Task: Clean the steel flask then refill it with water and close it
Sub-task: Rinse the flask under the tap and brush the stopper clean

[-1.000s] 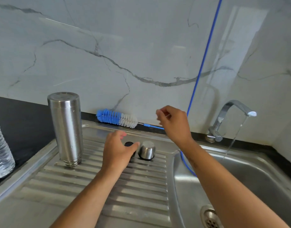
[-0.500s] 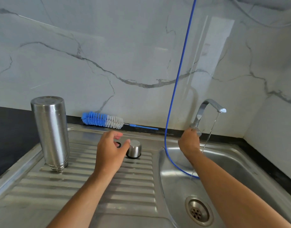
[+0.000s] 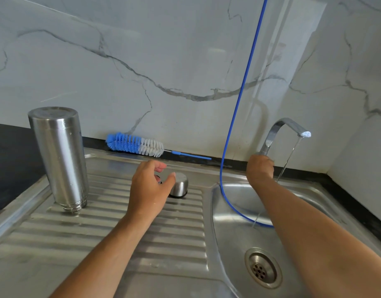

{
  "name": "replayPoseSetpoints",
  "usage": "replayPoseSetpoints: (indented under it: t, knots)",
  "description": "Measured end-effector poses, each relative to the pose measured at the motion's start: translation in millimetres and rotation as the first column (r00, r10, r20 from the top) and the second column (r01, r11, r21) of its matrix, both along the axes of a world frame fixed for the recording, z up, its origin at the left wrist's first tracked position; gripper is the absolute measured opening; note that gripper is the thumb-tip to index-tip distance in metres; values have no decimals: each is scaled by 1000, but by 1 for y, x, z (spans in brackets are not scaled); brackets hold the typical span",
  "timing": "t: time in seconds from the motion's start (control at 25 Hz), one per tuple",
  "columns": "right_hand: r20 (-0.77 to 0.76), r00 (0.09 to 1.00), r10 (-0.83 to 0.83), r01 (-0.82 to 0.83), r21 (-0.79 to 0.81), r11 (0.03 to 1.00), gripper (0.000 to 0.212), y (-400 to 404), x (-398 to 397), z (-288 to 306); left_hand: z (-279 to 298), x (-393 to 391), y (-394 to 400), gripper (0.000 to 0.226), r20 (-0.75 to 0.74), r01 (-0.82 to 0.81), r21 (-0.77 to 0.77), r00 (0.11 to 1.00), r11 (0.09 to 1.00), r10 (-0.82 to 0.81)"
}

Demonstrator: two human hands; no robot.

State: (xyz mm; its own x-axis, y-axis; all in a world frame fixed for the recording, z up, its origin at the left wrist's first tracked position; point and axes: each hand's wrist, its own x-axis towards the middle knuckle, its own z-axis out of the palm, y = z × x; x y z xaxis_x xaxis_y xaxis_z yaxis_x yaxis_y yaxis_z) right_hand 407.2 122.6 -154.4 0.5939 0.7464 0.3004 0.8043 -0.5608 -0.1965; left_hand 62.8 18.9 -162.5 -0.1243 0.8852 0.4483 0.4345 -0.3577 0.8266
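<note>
Flask (image 3: 60, 158), one, upside down at left on drainboard (image 3: 120, 233); one cap (image 3: 179, 187) mid-frame; water being run into sink basin (image 3: 234, 244). Tap (image 3: 280, 134) base being grasped by right hand (image 3: 260, 169); left hand (image 3: 149, 190) hovering relaxed, nothing held.

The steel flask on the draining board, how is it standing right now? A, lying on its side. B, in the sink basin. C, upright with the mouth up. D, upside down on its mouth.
D: the steel flask stands inverted, its threaded neck down on the ribbed draining board, closed base on top.

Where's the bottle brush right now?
Head view: the bottle brush lies against the back wall behind the draining board, between the upturned flask and the tap.
</note>
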Motion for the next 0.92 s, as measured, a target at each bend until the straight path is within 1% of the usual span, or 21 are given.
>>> replayPoseSetpoints:
  t: [0.12,0.16,0.24,0.28,0.36,0.44,0.56,0.64,0.72,0.84,0.88,0.92]
  knots:
    - [-184,983,13,30,224,974,43,-3,-1,4,-1,1,-1,29,-8,2,-5,1000,1000,-2]
    - [-247,969,16,53,272,961,42,-3,1,5,-1,1,-1,29,-10,2,-6,1000,1000,-2]
    - [-383,924,14,140,372,918,39,1,7,7,0,2,-2,30,-19,6,-9,1000,1000,-6]
    - [-462,887,17,193,404,894,39,3,8,9,0,3,-3,30,-25,8,-8,1000,1000,-8]
    - [-511,859,-17,237,367,900,38,6,12,14,-1,4,-3,31,-35,9,-2,999,1000,-9]
    - [-539,839,-75,260,276,925,36,5,13,19,-2,5,-3,31,-35,10,3,999,1000,-10]
    - [-683,728,-52,358,315,879,39,5,16,19,-4,6,-2,30,-39,13,16,999,1000,-12]
    - [-689,723,-58,364,308,879,43,3,13,17,-4,6,-1,30,-38,14,20,999,1000,-13]
    - [-685,722,-99,381,273,884,50,-2,1,17,-4,7,-1,30,-29,13,18,999,1000,-13]
    - [-716,688,-116,438,283,854,59,-20,-30,20,-1,5,0,30,-24,16,11,1000,1000,-16]
    - [-726,683,-86,411,283,866,59,-30,-40,17,1,4,0,29,-27,16,8,999,1000,-16]
    - [-740,671,-41,357,275,893,53,-44,-50,16,3,1,0,28,-28,13,2,1000,1000,-13]
